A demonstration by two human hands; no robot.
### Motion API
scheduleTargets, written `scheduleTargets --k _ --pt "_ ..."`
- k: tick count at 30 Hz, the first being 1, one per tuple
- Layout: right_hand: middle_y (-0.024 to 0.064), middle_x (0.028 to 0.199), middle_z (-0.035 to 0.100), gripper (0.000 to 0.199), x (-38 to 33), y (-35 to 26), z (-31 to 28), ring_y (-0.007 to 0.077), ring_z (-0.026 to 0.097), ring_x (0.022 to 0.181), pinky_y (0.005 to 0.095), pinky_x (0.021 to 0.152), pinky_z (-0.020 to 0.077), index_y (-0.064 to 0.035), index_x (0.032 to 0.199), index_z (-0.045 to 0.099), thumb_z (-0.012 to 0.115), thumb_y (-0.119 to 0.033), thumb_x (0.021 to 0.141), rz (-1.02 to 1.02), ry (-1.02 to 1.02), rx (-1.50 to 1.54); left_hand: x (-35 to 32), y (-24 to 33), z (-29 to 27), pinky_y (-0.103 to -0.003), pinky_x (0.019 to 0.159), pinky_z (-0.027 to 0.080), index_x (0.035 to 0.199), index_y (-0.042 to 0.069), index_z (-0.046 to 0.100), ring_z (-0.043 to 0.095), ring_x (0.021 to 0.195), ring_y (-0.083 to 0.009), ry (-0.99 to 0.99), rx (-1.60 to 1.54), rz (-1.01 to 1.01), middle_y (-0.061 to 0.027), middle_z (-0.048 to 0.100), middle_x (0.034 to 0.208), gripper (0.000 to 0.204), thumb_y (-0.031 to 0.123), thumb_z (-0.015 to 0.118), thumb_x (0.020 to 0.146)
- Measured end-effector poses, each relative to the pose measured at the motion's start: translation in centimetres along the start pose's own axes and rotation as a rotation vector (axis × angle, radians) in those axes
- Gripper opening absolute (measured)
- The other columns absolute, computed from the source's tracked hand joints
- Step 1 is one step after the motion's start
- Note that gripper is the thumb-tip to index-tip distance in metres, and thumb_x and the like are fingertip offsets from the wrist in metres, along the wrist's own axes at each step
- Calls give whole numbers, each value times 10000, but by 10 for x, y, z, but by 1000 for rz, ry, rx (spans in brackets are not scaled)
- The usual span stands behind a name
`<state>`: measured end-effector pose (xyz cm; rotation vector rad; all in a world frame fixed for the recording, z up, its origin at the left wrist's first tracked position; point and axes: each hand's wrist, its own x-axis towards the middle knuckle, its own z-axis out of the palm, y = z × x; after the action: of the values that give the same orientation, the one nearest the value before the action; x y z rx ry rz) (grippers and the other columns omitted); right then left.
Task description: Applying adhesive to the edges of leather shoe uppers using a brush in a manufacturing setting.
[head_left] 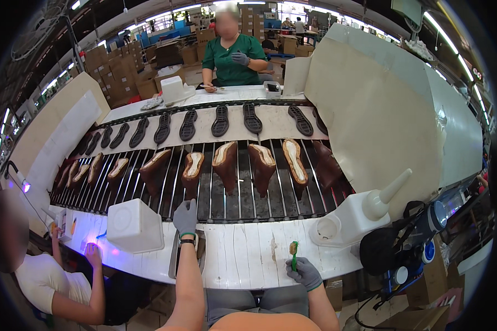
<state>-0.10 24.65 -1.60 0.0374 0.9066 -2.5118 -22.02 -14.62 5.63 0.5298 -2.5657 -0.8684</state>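
My left hand [185, 219], in a grey glove, reaches to the near edge of the rod conveyor. Its fingers close at the lower end of a brown boot [193, 170], whose pale sole side faces up; the exact grip is small to see. Over the white table, my gloved right hand [306, 272] holds a small brush [294, 257] upright by its green handle, with a tan head. Several more brown boots [225, 163] lie along the metal rods, undersides up. Behind them is a row of black shoe soles [220, 121] on a pale belt.
A white tub [134, 225] and a metal tray [200, 259] flank my left forearm. White spouted bottle [364, 212] and black bag [378, 251] stand at right. One co-worker [234, 58] sits across the conveyor, another [55, 287] at left. Tall panels [381, 105] border the line.
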Motion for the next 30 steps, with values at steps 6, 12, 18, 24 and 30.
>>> scheduleTargets --k 6,12,18,24,30 --pt "129 917 661 408 0 0 -3 111 476 574 226 459 320 67 1157 617 674 -262 921 -2 -24 33 0 -1 2 -455 765 531 985 96 743 694 876 -362 -9 6 2 -149 731 931 416 470 575 911" --pt "132 925 661 400 0 1 -4 118 487 585 225 466 326 69 1156 615 668 -255 926 -9 -20 45 0 -2 4 -449 769 530 989 98 743 693 882 -361 -13 1 -9 -151 731 932 427 481 571 913" --pt "133 955 664 394 1 2 -7 124 495 607 230 487 343 63 1161 612 656 -257 935 -14 -41 50 1 -3 5 -444 776 532 998 103 743 693 888 -356 -23 17 -19 -145 732 934 434 490 568 912" --pt "134 952 659 395 1 -1 -2 129 495 611 232 498 350 58 1167 613 658 -258 933 -10 -29 54 -1 -2 6 -445 779 531 999 101 743 691 894 -357 -31 22 -15 -144 732 940 440 493 563 914" --pt "134 940 650 396 0 -3 0 132 486 597 244 504 359 60 1164 612 659 -256 930 -11 3 44 -1 -1 6 -438 772 533 1006 102 741 693 883 -354 -47 18 6 -144 732 937 435 487 558 917"
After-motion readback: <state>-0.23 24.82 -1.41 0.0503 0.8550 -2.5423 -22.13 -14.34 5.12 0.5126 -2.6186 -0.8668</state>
